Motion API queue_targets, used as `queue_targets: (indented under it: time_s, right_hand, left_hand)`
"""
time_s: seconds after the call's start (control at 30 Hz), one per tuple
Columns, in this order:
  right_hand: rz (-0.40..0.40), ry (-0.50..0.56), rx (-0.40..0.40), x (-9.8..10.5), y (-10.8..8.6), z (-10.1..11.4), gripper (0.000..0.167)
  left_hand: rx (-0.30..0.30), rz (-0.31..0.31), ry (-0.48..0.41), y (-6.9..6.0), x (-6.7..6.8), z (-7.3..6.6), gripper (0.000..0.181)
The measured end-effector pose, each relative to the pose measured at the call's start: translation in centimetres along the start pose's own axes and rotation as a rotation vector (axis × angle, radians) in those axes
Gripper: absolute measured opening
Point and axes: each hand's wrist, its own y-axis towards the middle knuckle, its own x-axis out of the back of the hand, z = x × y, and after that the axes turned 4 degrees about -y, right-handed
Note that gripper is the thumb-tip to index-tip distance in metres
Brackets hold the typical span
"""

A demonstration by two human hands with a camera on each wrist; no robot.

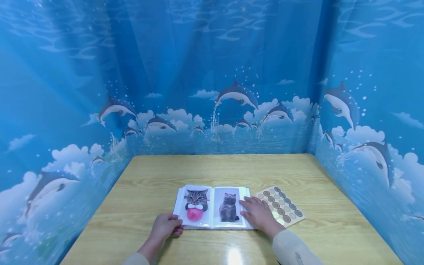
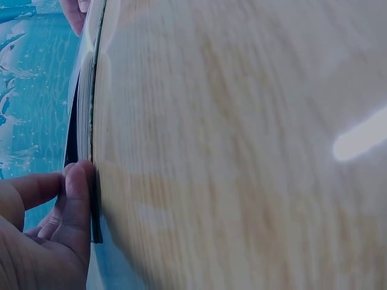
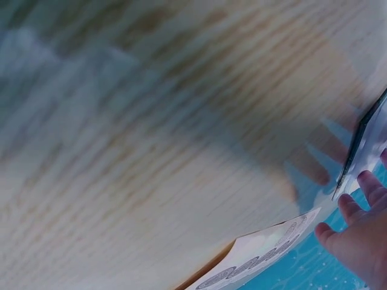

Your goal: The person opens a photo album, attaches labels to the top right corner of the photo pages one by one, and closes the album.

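A photo album (image 1: 211, 225) lies open on the table. Its left page shows a tabby cat with a pink ball, its right page a sitting grey cat. At the album's lower left corner my left hand (image 1: 166, 226) pinches the edge between thumb and fingers. The left wrist view shows this left hand (image 2: 57, 220) beside the stacked page edges (image 2: 86, 109). My right hand (image 1: 260, 213) rests with spread fingers on the album's right margin. In the right wrist view, the fingers of this right hand (image 3: 363, 238) are extended near the album edge (image 3: 357, 145).
A tan square board (image 1: 299, 218) with rows of dark and light circles lies right of the album, partly hidden by my right hand. The wood-grain table (image 1: 159, 173) is bordered at the back and sides by blue dolphin-print curtains (image 1: 185, 73).
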Motion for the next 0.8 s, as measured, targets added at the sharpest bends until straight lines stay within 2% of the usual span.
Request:
queue_targets:
  time_s: [0.1, 0.3, 0.57, 0.8]
  right_hand:
    - [0.003, 0.001, 0.001, -0.04, 0.04, 0.00, 0.046]
    - [0.007, 0.006, -0.004, 0.11, 0.06, 0.16, 0.045]
    - [0.003, 0.011, -0.006, 0.01, 0.08, 0.11, 0.045]
    - [-0.006, 0.010, -0.011, -0.05, 0.18, 0.13, 0.045]
  left_hand:
    - [-0.015, -0.010, 0.000, -0.12, 0.03, 0.00, 0.033]
    - [-0.093, -0.020, -0.003, -0.26, 0.10, 0.35, 0.037]
    - [-0.180, -0.058, 0.166, -0.08, 0.31, 0.68, 0.041]
    - [-0.197, -0.091, 0.300, -0.07, 0.18, -0.25, 0.040]
